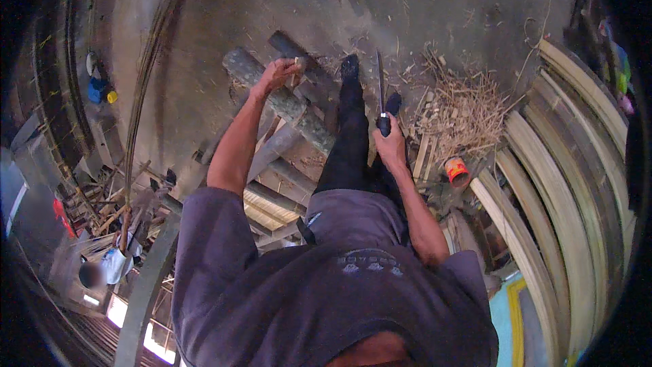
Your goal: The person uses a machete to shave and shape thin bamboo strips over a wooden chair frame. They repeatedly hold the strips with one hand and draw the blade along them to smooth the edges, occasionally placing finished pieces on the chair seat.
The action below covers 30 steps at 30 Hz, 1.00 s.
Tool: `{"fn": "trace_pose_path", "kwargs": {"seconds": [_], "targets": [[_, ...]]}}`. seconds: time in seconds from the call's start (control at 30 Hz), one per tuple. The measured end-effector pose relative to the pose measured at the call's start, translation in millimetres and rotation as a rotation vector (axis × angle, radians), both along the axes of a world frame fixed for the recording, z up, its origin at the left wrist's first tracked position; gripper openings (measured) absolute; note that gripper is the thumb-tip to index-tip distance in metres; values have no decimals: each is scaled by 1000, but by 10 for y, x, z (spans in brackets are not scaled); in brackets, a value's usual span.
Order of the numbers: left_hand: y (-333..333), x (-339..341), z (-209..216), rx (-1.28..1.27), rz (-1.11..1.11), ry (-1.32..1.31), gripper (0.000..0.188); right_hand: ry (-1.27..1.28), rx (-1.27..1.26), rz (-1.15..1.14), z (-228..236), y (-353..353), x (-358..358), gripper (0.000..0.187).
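Observation:
My right hand (390, 144) is closed round the black handle of a long knife (380, 81). Its narrow blade points away from me, beside my outstretched leg. At the left, my left hand (277, 76) is above a thick log (309, 126) with mottled grey-green bark, its fingers pinched on a small pale piece of wood (299, 62). The log slants from the far left towards my thigh, and a darker log end (285, 42) shows just beyond it. Knife blade and log are apart, with my leg between them.
A heap of shavings and split sticks (468, 105) covers the floor at the right, near an orange-red can (456, 171). Long curved pale strips (557, 211) fill the right side. Another person (119, 265) is at the lower left, near scrap wood. A blue container (97, 90) stands far left.

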<state>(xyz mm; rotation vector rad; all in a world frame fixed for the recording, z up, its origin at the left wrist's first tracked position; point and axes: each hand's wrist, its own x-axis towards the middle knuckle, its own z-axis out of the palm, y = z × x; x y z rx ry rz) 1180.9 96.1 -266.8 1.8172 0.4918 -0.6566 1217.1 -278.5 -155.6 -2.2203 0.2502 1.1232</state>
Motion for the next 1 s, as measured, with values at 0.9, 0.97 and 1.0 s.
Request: {"fn": "trace_pose_path", "kwargs": {"seconds": [0.9,0.97,1.0], "targets": [[-32,-184,-350,381,-393,127,40,286,14,-128,-122,470,142,59],[-40,-128,-292,415,-462,152,43,276,78,-127,-178,551,141,60],[-46,-114,-258,432,-497,167,45,259,113,-150,-227,653,101,62]]}}
